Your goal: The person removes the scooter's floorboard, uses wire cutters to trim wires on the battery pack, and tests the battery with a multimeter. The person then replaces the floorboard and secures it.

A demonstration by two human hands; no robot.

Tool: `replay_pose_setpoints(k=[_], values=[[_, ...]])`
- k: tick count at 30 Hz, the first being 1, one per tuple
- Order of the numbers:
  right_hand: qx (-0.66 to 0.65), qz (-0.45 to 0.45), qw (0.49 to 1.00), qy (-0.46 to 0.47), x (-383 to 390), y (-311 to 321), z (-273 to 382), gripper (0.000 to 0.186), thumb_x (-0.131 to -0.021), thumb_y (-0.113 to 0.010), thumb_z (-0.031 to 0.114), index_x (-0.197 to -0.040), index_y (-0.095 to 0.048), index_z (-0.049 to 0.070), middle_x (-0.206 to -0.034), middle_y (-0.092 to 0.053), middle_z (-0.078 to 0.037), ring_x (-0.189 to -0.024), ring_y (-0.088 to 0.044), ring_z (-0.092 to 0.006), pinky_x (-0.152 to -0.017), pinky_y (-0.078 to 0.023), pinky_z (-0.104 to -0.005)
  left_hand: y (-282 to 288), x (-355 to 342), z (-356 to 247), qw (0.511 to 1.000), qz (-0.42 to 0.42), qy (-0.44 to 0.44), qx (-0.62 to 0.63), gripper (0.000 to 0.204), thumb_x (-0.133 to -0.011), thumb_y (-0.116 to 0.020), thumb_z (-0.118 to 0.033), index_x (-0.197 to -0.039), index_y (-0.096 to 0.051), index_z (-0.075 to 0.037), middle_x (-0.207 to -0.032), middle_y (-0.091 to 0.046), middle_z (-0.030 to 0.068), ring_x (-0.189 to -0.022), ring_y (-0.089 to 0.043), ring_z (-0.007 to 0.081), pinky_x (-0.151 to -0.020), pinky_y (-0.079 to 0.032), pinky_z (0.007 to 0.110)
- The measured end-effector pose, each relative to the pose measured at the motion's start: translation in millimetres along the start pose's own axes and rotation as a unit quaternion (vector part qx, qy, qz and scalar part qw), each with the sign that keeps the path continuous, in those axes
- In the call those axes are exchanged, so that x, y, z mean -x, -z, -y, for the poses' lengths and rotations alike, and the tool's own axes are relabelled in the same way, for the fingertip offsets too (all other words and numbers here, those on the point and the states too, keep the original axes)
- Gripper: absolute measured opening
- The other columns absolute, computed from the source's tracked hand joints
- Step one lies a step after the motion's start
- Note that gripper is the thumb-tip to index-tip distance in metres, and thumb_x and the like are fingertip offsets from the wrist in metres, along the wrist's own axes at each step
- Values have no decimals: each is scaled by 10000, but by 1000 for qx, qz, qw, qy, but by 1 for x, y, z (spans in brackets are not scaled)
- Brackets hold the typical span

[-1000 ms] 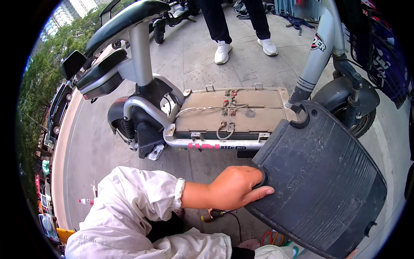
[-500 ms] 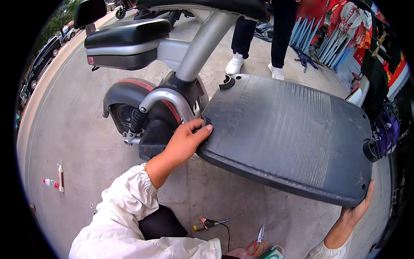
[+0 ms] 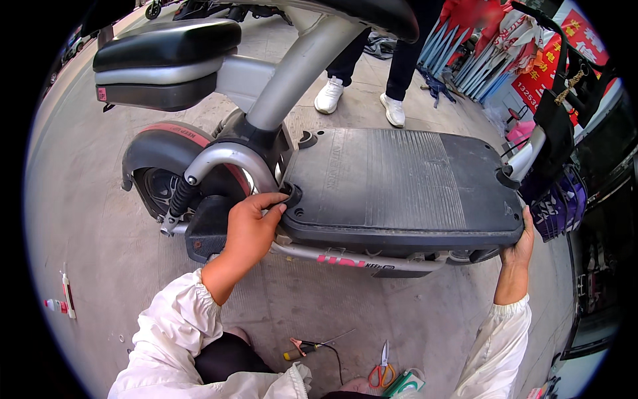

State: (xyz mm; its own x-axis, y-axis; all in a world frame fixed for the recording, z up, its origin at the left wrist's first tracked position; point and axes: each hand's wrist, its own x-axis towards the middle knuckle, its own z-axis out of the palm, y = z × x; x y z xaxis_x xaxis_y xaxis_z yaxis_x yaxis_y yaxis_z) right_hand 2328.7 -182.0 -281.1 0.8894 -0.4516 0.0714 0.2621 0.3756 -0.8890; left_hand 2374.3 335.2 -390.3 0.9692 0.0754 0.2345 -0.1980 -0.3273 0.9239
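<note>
Head view, setting: grey concrete pavement (image 3: 86,219) outdoors; a bystander's white sneakers (image 3: 359,100) stand beyond the scooter (image 3: 219,153).
Footboard: the black ribbed deck panel (image 3: 399,183) lies flat on the scooter frame, long axis running left to right, between rear wheel (image 3: 156,186) and front column.
Left hand (image 3: 252,226): fingers curled over the panel's rear corner, gripping its edge.
Right hand (image 3: 520,243): closed on the panel's front corner from below.
Ground: orange-handled scissors (image 3: 382,369) and a red-handled tool (image 3: 302,349) lie near the person's knees.
</note>
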Motion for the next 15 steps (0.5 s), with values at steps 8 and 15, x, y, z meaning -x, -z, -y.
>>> replay_pose_setpoints(k=[8, 15], values=[[6, -39, 999, -22, -16, -1, -31, 414, -1009, -622, 315, -1285, -613, 6, -1250, -688, -150, -1106, -682, -299, -1000, -531, -434, 6, -2, -12, 984, -51, -102, -136, 164, -847, -727, -61, -1002, -772, -32, -904, -722, 160, -842, -692, 338, -736, -536, 387], [32, -28, 997, -59, -18, 11, -37, 403, -1012, -626, 310, -1250, -627, -15, -1214, -699, -159, -1090, -688, -288, -987, -537, -442, 2, 0, -26, 978, -54, -129, -153, 131, -845, -731, -26, -971, -765, -12, -871, -691, 135, -725, -671, 289, -689, -530, 345]])
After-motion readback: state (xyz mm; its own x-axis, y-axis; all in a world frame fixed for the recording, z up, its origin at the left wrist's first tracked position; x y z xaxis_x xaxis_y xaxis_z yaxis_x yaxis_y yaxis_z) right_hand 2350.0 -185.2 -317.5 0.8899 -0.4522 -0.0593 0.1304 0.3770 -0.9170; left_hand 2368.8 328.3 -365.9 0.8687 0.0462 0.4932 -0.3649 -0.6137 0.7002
